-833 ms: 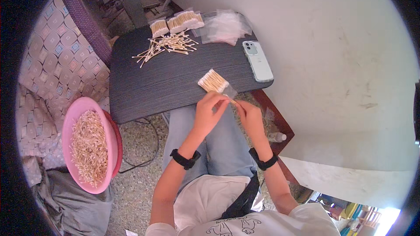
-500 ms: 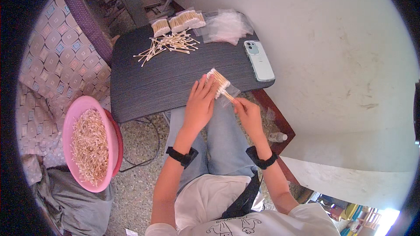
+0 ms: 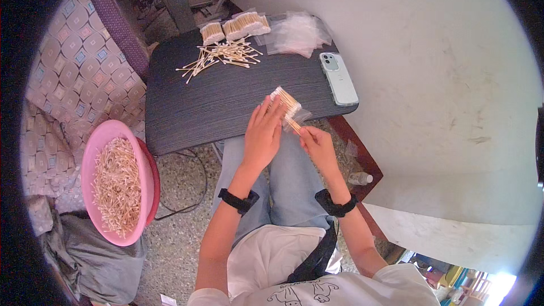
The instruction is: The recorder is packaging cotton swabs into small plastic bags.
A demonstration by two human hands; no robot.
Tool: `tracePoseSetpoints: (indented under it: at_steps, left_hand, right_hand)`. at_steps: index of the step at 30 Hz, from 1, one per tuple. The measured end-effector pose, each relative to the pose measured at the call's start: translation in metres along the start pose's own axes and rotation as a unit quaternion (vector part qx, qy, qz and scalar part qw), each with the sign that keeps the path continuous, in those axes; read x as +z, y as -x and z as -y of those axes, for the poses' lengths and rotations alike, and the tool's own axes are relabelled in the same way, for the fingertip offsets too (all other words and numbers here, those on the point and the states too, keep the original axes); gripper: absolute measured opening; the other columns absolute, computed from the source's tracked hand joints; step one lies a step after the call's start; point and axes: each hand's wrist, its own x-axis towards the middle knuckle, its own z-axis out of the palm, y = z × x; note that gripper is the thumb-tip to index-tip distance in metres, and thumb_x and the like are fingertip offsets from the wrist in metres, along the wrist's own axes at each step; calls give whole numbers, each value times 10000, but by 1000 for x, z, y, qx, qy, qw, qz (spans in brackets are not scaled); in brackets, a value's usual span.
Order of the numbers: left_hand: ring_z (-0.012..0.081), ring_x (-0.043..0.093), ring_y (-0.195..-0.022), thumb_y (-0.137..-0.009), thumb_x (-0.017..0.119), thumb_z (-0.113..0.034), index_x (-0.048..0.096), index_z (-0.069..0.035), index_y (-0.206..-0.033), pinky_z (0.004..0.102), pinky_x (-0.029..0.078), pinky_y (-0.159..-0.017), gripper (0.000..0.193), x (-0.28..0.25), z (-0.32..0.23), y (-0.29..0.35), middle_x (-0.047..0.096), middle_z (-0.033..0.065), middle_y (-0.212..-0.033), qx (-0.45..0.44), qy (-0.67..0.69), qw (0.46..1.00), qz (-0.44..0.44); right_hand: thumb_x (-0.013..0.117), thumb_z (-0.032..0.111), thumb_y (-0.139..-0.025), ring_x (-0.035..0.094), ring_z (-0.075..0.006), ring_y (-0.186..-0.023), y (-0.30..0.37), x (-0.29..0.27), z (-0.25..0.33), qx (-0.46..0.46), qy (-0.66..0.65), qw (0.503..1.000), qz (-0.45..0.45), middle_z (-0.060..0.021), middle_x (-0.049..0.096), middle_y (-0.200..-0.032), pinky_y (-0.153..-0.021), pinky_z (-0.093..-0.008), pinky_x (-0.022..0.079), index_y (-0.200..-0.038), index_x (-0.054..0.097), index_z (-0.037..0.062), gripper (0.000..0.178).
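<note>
At the near edge of the dark table, my left hand (image 3: 264, 130) lies with its fingers stretched out over a clear plastic bag of cotton swabs (image 3: 288, 101). The swabs inside lie side by side, their white tips in rows; part of the bag is hidden beneath the fingers. Beside the bag's near right end, my right hand (image 3: 319, 146) is closed in a pinch on a few cotton swabs (image 3: 294, 125), whose far ends reach into the bag's mouth. Farther back lies a loose heap of cotton swabs (image 3: 226, 55).
Filled swab bags (image 3: 242, 25) lie at the back of the table (image 3: 198, 110), beside flat clear bags (image 3: 294, 34). A pale phone (image 3: 339, 79) rests by the right edge, near the wall. Left of the table stands a pink basin (image 3: 89, 192) full of swabs.
Both hands stay at the bag in nearly the same place. The pinched swabs sit slightly closer to the bag, and the whole view has shifted a little.
</note>
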Motion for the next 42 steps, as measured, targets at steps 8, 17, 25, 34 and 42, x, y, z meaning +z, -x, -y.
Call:
tracePoseSetpoints:
  at_steps: [8,17,25,34,42]
  left_hand:
    - [301,556,-1062,-765,667,-40,596,-56,-908,388,450,-885,160,-5,-17,5,606,84,-1044,-27,102,992,-74]
    - [275,566,-1072,-750,671,-24,634,-58,-969,392,455,-909,224,-4,-3,9,616,74,-1074,61,121,988,-68]
    - [304,468,-1234,-786,571,-21,549,-37,-1232,429,404,-992,447,-7,14,2,497,111,-1337,-3,-51,998,-32]
    - [295,465,-1237,-753,583,-10,544,-71,-1250,420,406,-996,503,-7,16,5,466,106,-1364,10,-58,998,-24]
    - [282,499,-1179,-766,555,-2,525,-189,-1279,432,400,-998,547,-6,9,2,500,107,-1287,23,-122,992,0]
  right_hand:
    - [538,225,-954,420,-21,-553,0,6,0,-27,4,999,-19,49,503,-636,-489,-192,321,-875,636,12,248]
    - [525,183,-934,509,-105,-533,-5,8,-2,-59,86,994,-44,-45,558,-588,-517,-276,406,-872,640,-14,236]
    - [513,205,-956,463,-54,-533,-3,10,4,25,-46,999,2,12,538,-619,-483,-218,359,-923,675,9,257]
    - [516,212,-960,442,-33,-539,-8,13,5,36,-91,995,11,31,531,-643,-477,-193,344,-948,665,6,254]
    - [524,199,-946,456,-52,-533,-9,8,-2,-4,-16,1000,-26,13,532,-621,-477,-230,360,-852,628,-8,250]
